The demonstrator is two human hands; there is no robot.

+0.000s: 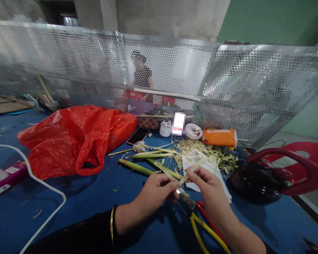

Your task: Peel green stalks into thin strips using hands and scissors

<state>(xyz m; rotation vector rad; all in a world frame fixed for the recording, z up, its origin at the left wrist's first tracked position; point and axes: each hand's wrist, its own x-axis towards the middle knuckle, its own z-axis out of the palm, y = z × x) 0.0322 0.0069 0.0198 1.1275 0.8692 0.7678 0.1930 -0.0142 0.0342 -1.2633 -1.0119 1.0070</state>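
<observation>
Between thumb and fingers, my left hand [155, 190] pinches pale green plant strips; one strip [164, 170] sticks up to the left. My right hand [210, 188] grips the upper part of another flat leaf strip [194, 168], which slants down to the left fingertips. Just under both hands are pliers [200, 224] with one red and one yellow handle; their jaws lie close below my left fingers, and I cannot tell whether they touch. Beyond the hands, green stalks [137, 167] rest on the blue table [90, 201]. White paper [222, 185] lies behind my right hand.
A red plastic bag [69, 137] lies at left, near a white cable [51, 189]. Plant scraps [222, 157], a phone [138, 136], a tape roll [194, 131] and an orange packet [219, 137] lie farther back. A dark kettle [257, 183] stands right. A perforated metal screen [172, 67] runs behind.
</observation>
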